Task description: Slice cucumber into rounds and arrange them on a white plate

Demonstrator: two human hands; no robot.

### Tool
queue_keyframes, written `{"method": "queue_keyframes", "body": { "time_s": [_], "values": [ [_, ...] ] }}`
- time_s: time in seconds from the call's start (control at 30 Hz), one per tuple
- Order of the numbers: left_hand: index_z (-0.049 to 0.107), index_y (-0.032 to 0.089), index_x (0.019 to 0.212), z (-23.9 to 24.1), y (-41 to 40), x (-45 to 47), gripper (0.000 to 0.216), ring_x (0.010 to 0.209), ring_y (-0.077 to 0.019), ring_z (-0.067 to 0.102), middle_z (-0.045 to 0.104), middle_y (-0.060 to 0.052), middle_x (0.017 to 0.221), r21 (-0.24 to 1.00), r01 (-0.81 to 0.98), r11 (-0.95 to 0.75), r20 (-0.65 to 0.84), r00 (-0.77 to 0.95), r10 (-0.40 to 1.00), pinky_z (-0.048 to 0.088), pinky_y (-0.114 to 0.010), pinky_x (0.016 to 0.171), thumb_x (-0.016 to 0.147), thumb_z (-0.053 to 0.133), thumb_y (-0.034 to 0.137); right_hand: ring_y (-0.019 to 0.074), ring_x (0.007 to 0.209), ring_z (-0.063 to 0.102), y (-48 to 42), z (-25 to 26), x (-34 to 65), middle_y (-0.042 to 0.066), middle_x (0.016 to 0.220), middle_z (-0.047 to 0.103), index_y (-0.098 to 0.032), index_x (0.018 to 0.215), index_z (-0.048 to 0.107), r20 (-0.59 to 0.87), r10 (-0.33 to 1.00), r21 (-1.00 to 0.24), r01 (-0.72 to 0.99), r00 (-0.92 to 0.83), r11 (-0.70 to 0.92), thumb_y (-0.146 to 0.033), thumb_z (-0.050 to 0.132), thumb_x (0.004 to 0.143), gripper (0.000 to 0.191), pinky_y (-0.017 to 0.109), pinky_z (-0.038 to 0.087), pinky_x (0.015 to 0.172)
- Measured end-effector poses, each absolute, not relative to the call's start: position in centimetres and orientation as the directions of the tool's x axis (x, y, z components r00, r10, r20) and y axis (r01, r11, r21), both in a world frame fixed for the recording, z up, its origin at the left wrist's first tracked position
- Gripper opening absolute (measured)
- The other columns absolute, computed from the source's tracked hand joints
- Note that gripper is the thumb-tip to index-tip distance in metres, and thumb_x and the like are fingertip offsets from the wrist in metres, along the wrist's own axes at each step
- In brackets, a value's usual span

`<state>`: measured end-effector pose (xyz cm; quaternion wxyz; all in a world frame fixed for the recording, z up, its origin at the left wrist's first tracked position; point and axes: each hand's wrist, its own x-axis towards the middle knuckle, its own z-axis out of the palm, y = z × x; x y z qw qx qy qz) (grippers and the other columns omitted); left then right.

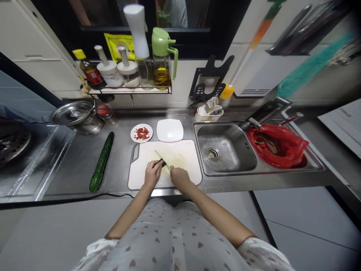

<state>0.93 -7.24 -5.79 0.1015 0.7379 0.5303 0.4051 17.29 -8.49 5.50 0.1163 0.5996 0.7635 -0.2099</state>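
Cutting board: is lying between cucumber and sink.
Knife: is extending from right hand over the board.
Saucer: is sitting behind the board, left of the plate.
Pot: is standing behind the cucumber.
Plastic bag: is sitting at the sink's right end.
Oil dispenser: is standing at the shelf's right end.

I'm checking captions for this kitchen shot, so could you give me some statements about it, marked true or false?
1. The right hand grips a knife. True.
2. The whole cucumber lies right of the cutting board. False: it lies left of it.
3. The left hand holds a dark green piece. True.
4. The chopped red pieces lie on the squarish plate. False: they're on the round plate.
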Motion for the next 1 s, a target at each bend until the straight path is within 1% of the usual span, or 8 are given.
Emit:
{"method": "queue_keyframes", "body": {
  "time_s": [0.2,0.47,0.67,0.8,1.0],
  "values": [
    [0.068,0.025,0.112,-5.8,-7.2,0.9,0.025,0.096,-0.0189,0.057,0.063,-0.008,0.099,0.591,0.693,-0.414,0.485,0.105,0.868,0.051,-0.035,0.085,0.092,0.052,0.023,0.0230,0.094,0.066,-9.1,6.2,17.8,0.014,0.094,0.069,-0.015,0.111,0.055,-0.484,0.841,-0.179,0.968,-0.242,0.176,-0.012,0.035,0.093,0.027,0.030,0.046,0.075],
    [0.067,0.024,0.112,-5.7,-7.1,0.9,0.025,0.097,-0.0187,0.057,0.063,-0.008,0.101,0.602,0.685,-0.410,0.470,0.111,0.876,0.050,-0.036,0.086,0.093,0.051,0.024,0.0229,0.095,0.067,-8.1,5.8,17.2,0.014,0.096,0.069,-0.015,0.109,0.055,-0.468,0.847,-0.182,0.965,-0.253,0.188,-0.012,0.035,0.092,0.027,0.031,0.047,0.077],
    [0.067,0.024,0.112,-5.5,-7.2,0.8,0.025,0.096,-0.0185,0.057,0.064,-0.008,0.101,0.595,0.688,-0.415,0.472,0.119,0.874,0.051,-0.036,0.086,0.093,0.050,0.024,0.0209,0.096,0.067,-7.1,5.3,16.4,0.013,0.095,0.069,-0.015,0.111,0.054,-0.444,0.857,-0.196,0.962,-0.260,0.190,-0.010,0.035,0.092,0.027,0.030,0.048,0.079],
    [0.067,0.024,0.112,-5.6,-7.1,0.9,0.025,0.096,-0.0187,0.057,0.064,-0.008,0.100,0.598,0.690,-0.408,0.470,0.111,0.876,0.051,-0.036,0.085,0.093,0.050,0.025,0.0212,0.096,0.067,-7.1,5.4,16.4,0.013,0.096,0.069,-0.015,0.110,0.055,-0.452,0.852,-0.207,0.960,-0.263,0.187,-0.012,0.034,0.093,0.027,0.030,0.047,0.078],
    [0.067,0.024,0.113,-6.0,-7.2,0.9,0.026,0.099,-0.0191,0.058,0.064,-0.008,0.102,0.607,0.690,-0.395,0.458,0.102,0.883,0.050,-0.036,0.087,0.093,0.051,0.024,0.0226,0.094,0.066,-8.5,5.6,17.5,0.013,0.095,0.069,-0.015,0.109,0.055,-0.489,0.836,-0.184,0.967,-0.248,0.179,-0.013,0.034,0.093,0.026,0.031,0.047,0.076]
  ]
}}
